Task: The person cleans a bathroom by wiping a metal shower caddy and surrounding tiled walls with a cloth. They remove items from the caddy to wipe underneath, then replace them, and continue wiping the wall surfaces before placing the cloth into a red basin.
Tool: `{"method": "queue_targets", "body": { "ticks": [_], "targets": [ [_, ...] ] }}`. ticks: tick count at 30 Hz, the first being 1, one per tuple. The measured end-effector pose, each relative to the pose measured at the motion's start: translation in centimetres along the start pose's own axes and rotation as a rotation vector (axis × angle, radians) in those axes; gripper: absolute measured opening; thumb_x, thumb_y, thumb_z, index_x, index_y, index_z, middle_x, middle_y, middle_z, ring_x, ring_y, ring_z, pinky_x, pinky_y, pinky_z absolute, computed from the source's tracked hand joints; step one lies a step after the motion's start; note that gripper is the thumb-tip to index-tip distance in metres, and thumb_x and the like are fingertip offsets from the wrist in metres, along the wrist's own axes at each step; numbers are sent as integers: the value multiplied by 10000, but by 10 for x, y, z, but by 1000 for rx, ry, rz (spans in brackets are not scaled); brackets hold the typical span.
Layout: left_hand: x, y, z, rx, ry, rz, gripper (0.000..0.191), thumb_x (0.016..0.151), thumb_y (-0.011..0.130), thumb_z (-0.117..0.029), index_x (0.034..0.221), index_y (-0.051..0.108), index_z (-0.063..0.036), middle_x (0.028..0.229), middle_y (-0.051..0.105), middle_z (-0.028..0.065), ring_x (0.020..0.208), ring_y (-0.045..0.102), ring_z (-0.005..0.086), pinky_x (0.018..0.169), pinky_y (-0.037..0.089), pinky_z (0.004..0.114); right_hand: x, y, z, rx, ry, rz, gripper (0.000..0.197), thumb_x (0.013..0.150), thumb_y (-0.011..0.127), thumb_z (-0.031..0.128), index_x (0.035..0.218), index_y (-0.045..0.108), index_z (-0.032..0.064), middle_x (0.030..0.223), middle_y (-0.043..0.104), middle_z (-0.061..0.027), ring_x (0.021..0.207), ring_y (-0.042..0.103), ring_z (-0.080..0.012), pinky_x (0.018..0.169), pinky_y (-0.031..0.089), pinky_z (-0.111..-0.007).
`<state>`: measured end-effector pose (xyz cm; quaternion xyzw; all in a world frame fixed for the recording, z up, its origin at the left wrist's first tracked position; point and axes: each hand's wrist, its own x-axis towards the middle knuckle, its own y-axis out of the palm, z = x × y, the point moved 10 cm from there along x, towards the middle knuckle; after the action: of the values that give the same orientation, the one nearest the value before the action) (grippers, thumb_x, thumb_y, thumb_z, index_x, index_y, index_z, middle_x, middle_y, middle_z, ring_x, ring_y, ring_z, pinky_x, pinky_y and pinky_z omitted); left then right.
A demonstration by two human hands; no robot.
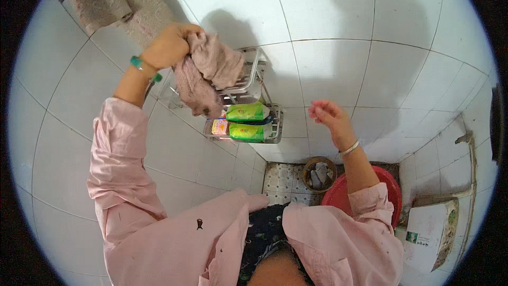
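Observation:
My left hand (171,45) is raised at the upper left and grips a bunched pinkish-beige cloth (217,61). Two folds of the cloth hang in front of a two-tier metal wire corner rack (254,72) and hide part of its upper tier. A dark spot marks the cloth's lower end. Two green soft packs (247,112) lie in the lower tier, beside a small pink-and-yellow packet (219,127). To the right of the rack, my right hand (328,117) hovers before the wall with nothing in it, its fingers loosely bent.
Towels (143,14) hang at the upper left. On the tiled floor (278,178) stand a red basin (387,178), partly behind my right forearm, and a round container (320,167) with grey items. A white cistern-like box (426,230) and a pipe (473,171) line the right wall.

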<state>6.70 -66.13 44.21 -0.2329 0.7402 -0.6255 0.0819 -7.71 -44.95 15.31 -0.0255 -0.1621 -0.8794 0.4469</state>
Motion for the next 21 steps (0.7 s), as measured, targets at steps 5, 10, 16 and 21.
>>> {"method": "queue_targets", "body": {
  "ticks": [5,10,16,21],
  "targets": [
    [-40,-64,-66,-399,328,-397,334,706,513,17,1025,610,-1,788,604,64,694,555,122,615,438,237,12,65,142,-139,-463,6,350,830,632,180,1143,554,45,1118,577,-51,1023,532,-143,860,431,-283],
    [-55,-65,-91,-367,504,-339,337,722,561,10,1056,589,-28,961,627,78,847,588,215,783,469,286,2,95,156,-286,-265,201,387,804,666,158,1138,543,7,1034,617,-63,958,558,-141,824,444,-294],
    [-84,5,-137,-625,545,-200,104,709,589,-14,786,657,6,869,643,79,787,594,162,732,462,263,-28,0,129,303,-225,162,312,878,447,133,1156,498,2,1145,557,-95,1072,522,-197,896,428,-349],
    [-80,169,-114,-1525,70,341,427,770,566,1,1192,499,14,1088,580,78,973,539,151,837,427,258,-27,-47,115,628,-133,82,395,907,390,202,1245,428,0,1235,505,-128,1155,474,-247,963,398,-392]
  ]
}}
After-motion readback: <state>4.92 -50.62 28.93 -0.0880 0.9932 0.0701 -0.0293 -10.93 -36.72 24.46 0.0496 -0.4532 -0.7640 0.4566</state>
